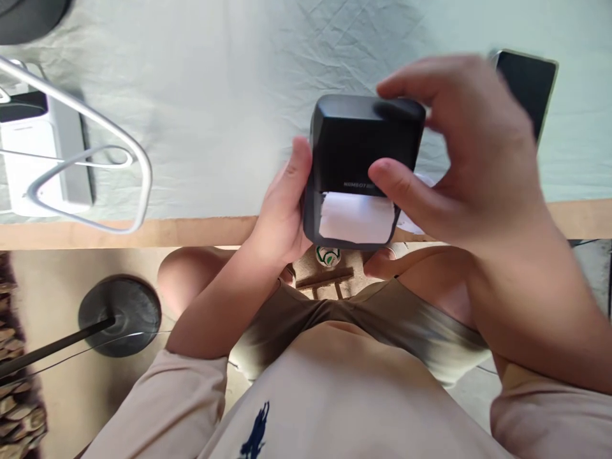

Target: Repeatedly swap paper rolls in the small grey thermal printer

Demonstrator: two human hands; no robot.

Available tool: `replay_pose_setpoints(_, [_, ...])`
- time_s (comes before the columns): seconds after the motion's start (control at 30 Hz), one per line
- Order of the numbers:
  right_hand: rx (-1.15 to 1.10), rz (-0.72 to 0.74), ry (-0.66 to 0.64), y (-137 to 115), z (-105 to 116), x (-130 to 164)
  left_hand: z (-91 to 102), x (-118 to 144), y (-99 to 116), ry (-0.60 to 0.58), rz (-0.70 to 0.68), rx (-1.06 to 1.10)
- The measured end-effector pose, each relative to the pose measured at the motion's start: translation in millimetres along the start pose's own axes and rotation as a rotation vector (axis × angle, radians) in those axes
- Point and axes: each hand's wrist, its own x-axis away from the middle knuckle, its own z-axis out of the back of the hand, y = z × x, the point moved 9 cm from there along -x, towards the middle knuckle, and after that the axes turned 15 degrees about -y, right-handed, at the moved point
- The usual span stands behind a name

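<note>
A dark handheld label printer with "NIIMBOT" lettering is held up above the table's front edge. White paper shows in the opening at its lower front. My left hand grips the printer's left side, thumb along the edge and its other fingers hidden behind. My right hand is on the printer's right side, its thumb on the front face and a bent finger at the top right corner. Behind the printer, a whitish piece is partly hidden at the table edge; I cannot make out what it is.
A phone lies on the cloth-covered table, partly behind my right hand. A white box-like device sits at the left, with a looping white cable in front. A round black stand base is on the floor.
</note>
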Motion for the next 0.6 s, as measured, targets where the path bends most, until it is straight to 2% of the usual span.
replay_pose_setpoints(0.07, [0.065, 0.015, 0.005, -2.6, 2.5, 1.6, 4.8, -3.1, 1.5, 0.028, -0.044, 0.002])
replay_pose_setpoints(0.2, [0.132, -0.052, -0.127, -6.1, 0.8, 3.8, 15.4, -1.3, 5.7, 0.18, -0.084, -0.043])
replay_pose_setpoints(0.27, [0.178, -0.094, -0.124, -8.1, 6.5, 7.2, 17.2, 0.2, 6.8, 0.232, -0.079, -0.061])
replay_pose_setpoints(0.33, [0.201, -0.067, -0.108, -13.6, 12.2, 11.0, 17.3, 0.0, 6.4, 0.245, -0.068, -0.064])
replay_pose_setpoints(0.4, [0.237, -0.063, -0.077, -14.4, 18.3, 15.1, 16.6, -1.8, 3.2, 0.224, -0.034, -0.051])
replay_pose_setpoints(0.5, [0.241, -0.133, -0.041, -4.9, 26.3, 19.3, 12.8, -4.2, -1.9, 0.156, 0.019, 0.001])
replay_pose_setpoints(0.6, [0.183, -0.243, -0.008, 7.7, 32.9, 20.5, -1.6, -6.0, 0.1, -0.002, 0.006, 0.066])
